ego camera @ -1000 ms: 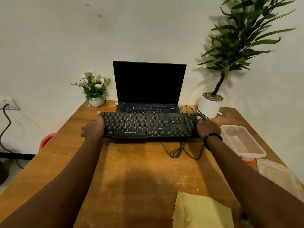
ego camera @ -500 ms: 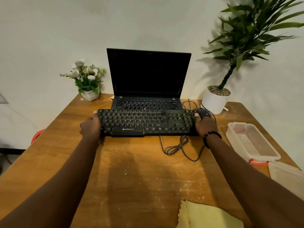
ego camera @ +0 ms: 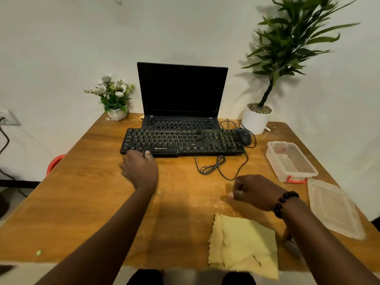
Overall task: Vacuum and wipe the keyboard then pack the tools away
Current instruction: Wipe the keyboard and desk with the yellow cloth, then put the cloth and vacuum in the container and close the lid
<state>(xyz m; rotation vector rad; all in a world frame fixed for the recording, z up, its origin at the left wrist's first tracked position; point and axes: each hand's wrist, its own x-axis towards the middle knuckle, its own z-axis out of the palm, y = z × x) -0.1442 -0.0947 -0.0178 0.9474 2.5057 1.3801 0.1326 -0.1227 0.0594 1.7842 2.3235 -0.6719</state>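
Observation:
The black keyboard (ego camera: 183, 141) lies in front of the open laptop (ego camera: 182, 91), its cable (ego camera: 213, 167) coiled on the wooden table (ego camera: 82, 192). My left hand (ego camera: 139, 169) hovers at the keyboard's front left corner with the thumb at its edge; the fingers curl under and are hidden. My right hand (ego camera: 255, 192) is a closed fist above the table, apart from the keyboard, with nothing visible in it. A folded yellow cloth (ego camera: 244, 245) lies at the near edge, just below that hand. A blurred grey object (ego camera: 292, 244) peeks out under my right forearm.
A black mouse (ego camera: 244, 135) sits at the keyboard's right end. A clear plastic box (ego camera: 290, 161) and its lid (ego camera: 335, 208) lie at the right edge. A white pot with a tall plant (ego camera: 256, 118) and a small flower pot (ego camera: 117, 113) stand at the back.
Both hands have left the keyboard's ends. The right hand pulled back toward the cloth and closed; the left slid to the front left corner. The keyboard now rests flat.

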